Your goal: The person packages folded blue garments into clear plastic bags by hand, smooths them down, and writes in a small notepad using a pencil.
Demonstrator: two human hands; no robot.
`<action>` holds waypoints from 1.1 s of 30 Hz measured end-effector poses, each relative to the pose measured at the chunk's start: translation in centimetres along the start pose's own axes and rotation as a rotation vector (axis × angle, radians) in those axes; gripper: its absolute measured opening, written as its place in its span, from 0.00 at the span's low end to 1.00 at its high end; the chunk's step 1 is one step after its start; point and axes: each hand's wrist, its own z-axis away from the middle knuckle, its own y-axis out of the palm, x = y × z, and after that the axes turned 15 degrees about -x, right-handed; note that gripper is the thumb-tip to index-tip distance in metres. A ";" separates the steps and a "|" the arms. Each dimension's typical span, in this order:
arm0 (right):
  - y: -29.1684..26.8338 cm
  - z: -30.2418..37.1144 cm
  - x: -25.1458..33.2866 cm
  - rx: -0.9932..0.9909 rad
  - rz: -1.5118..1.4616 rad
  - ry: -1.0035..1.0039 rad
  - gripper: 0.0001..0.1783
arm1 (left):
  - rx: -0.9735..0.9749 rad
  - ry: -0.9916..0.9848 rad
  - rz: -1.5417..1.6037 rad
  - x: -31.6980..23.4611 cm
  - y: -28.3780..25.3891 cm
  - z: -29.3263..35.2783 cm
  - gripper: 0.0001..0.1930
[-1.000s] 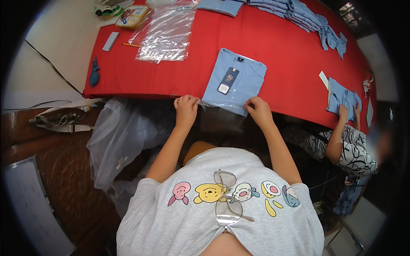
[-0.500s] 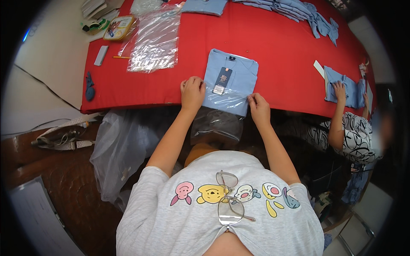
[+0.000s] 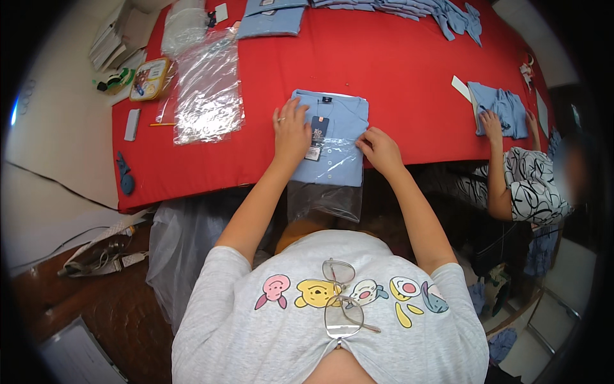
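A folded light-blue shirt (image 3: 350, 115) with a dark hang tag (image 3: 320, 128) lies in front of me at the near edge of the table. Its lower part is inside a clear plastic bag (image 3: 325, 203), whose other end hangs over the edge. My left hand (image 3: 292, 132) rests on the shirt's left side beside the tag, fingers spread and holding nothing. At the shirt's right side, the fingers of my right hand (image 3: 381, 148) are pinched on the edge of the bag.
Clear plastic bags (image 3: 208, 93) lie to the left on the red-covered table (image 3: 409, 96), near a yellow tin (image 3: 150, 79). Packed shirts (image 3: 272, 22) and a row of folded ones (image 3: 396, 6) are at the back. A co-worker's hand (image 3: 491, 127) touches another shirt at right.
My left hand has shifted up along the shirt and its fingers have spread. My right hand still pinches the bag's edge. The view has shifted slightly.
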 end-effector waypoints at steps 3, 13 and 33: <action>-0.5 -0.2 -0.5 0.084 -0.065 0.041 0.09 | 0.014 0.134 0.029 -2.1 3.5 -2.3 0.28; 1.6 -3.3 0.3 -0.173 0.126 -0.186 0.09 | 0.300 -0.028 0.280 -2.1 5.4 -3.2 0.28; 0.0 -10.1 3.3 0.224 0.118 -0.332 0.08 | 0.531 -0.284 0.371 4.5 -5.1 -3.2 0.09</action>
